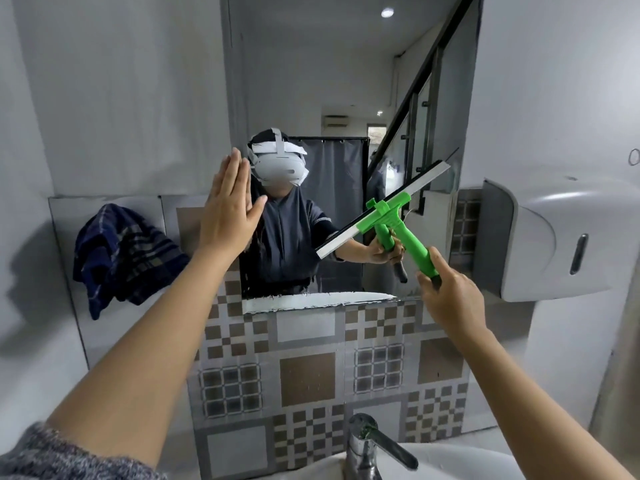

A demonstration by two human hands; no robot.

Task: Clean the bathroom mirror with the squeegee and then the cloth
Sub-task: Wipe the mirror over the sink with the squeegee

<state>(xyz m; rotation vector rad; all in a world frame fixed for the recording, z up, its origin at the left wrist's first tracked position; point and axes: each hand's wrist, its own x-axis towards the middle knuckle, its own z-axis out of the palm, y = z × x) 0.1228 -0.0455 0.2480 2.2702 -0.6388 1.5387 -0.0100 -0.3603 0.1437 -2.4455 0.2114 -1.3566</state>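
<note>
The right hand (pixel 450 299) grips the bright green plastic squeegee (pixel 388 211) low on its handle, fingers and thumb curled round the dark end. The long white-edged blade slants across the lower right part of the tall frameless wall mirror (pixel 311 64), high end to the right. It looks to be on or just off the glass; I cannot tell which. The left hand (pixel 228 209) is held up flat at the mirror's left edge, fingers straight and together, holding nothing. Whether the palm actually bears on the surface is not clear.

The squeegee is probably light and stiff in the handle, with a soft rubber lip that only wipes clean if it meets the glass evenly. The low grip gives reach but less control of blade angle, so a hold nearer the green head would likely steady it. The glass is hard, slick and breakable — firm, even pressure, not a jab.

The dark blue plaid cloth (pixel 121 251) lies bunched on the ledge to the left, well apart from both hands. It looks soft and limp — best gathered into a pad in the palm. Below, a chrome tap (pixel 367 448) stands in front of the patterned brown-and-grey tiles (pixel 308 379), and a grey paper dispenser (pixel 554 237) hangs at right.
</note>
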